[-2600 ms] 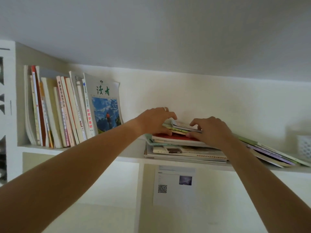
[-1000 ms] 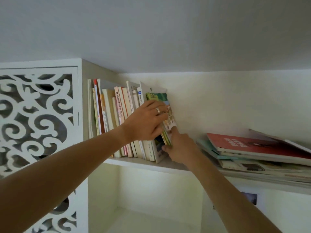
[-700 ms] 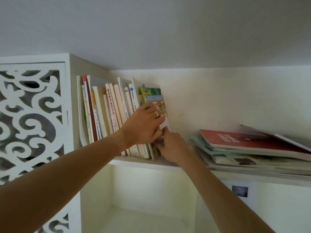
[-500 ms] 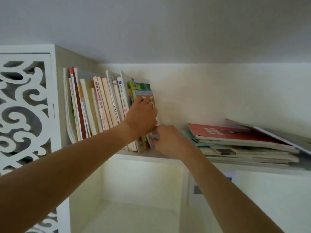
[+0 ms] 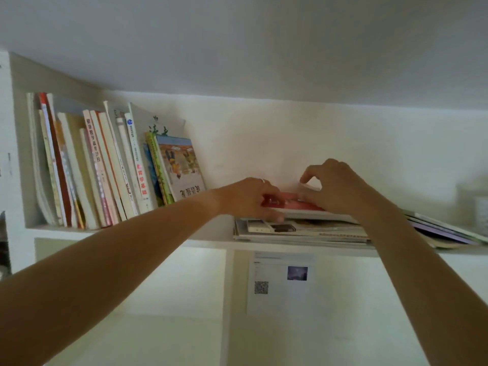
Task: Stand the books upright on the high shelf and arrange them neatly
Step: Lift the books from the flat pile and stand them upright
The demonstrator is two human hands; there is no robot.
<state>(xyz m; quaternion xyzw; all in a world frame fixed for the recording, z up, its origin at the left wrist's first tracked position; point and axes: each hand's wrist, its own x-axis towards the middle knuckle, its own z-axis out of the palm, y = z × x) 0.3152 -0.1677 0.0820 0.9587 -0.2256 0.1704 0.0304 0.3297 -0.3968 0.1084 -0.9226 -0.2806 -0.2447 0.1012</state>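
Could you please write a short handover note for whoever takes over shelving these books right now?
Left hand: fingers curled on the near left edge of the red book atop the flat pile.
Right hand: on the same book's top; its grip cannot be made out.
Done: a row of upright books leans at the left end of the high shelf; the illustrated book at its right end stands upside down.
Left: stand the red book next to the row, then the rest of the pile, including the books fanned out at the right; straighten the leaning row.
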